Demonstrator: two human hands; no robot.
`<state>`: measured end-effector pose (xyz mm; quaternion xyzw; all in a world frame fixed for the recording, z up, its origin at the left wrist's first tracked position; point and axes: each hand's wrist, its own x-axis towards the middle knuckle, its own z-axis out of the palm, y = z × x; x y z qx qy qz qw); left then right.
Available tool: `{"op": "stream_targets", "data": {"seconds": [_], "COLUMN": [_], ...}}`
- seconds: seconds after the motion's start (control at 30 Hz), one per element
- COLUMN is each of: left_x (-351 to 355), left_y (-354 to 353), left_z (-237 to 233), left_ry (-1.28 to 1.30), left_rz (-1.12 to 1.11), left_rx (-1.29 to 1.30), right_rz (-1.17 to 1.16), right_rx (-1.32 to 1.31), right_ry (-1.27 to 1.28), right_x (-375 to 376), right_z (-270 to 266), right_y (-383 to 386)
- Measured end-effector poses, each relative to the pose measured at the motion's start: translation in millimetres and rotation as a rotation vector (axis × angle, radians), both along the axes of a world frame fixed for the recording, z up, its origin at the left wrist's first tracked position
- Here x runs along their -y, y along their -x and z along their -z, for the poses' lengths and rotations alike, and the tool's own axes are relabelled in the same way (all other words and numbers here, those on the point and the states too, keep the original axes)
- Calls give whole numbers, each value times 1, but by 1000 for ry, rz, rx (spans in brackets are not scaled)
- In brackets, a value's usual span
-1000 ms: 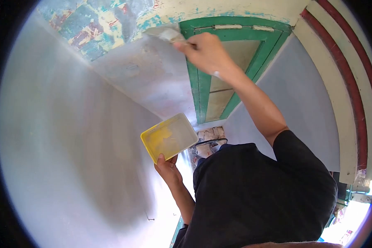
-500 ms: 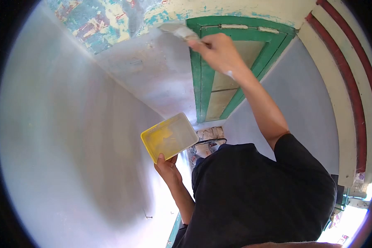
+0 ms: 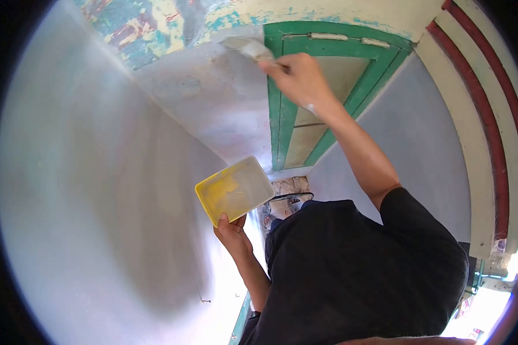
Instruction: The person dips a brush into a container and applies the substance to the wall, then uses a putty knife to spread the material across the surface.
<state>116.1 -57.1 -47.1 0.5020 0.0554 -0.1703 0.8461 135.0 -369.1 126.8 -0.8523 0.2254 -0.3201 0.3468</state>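
Observation:
My right hand (image 3: 300, 79) is closed around the handle of a paintbrush (image 3: 252, 48). Its pale, slightly blurred bristles point left and meet the wall (image 3: 213, 98) beside the green frame, just under a band of peeling paint (image 3: 155, 26). Lower down, my left hand (image 3: 234, 234) grips a yellow rectangular plastic tub (image 3: 204, 201) by its near edge, thumb on the rim and fingers underneath. Greyish-white paint (image 3: 244, 192) coats much of the tub's inside. A white smear shows on my right wrist.
A green-framed door or window (image 3: 276, 115) stands right of the brush. Close on the left rises a grey-white wall (image 3: 98, 172) with a nail (image 3: 205, 301) sticking out. Dark red and cream bands (image 3: 489, 126) run along the right. Below are my feet near a stone-like surface (image 3: 290, 186).
My right hand and the brush have shifted slightly left and down along the wall. The tub in my left hand has barely moved.

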Motion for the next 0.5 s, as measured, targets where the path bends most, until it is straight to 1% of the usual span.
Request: {"op": "stream_targets", "data": {"seconds": [0.03, 0.1, 0.23, 0.3, 0.33, 0.4, 0.43, 0.5], "left_x": [-2, -9, -14, -15, -15, -16, -18, -21], "left_y": [1, 3, 3, 3, 3, 2, 2, 4], "left_z": [2, 8, 10, 5, 4, 5, 6, 10], "left_ry": [5, 0, -24, -22, -23, -49, -81, -74], "left_rz": [-15, -49, -84, -94, -101, -105, -104, -103], "left_rx": [-1, -25, -34, -23, -15, 2, 20, 13], "right_rz": [-16, 158, 118, 5, -3, 19, 14, -87], "right_rx": [-3, -24, 7, 6, 6, 206, 206, 396], "right_ry": [7, 76, -2, -140, -135, -487, -488, -752], "right_x": [0, -14, -40, -47, -56, -76, -78, -78], "right_z": [2, 9, 45, 63, 61, 57, 58, 63], "right_y": [8, 29, 43, 44, 43, 32, 26, 14]}}
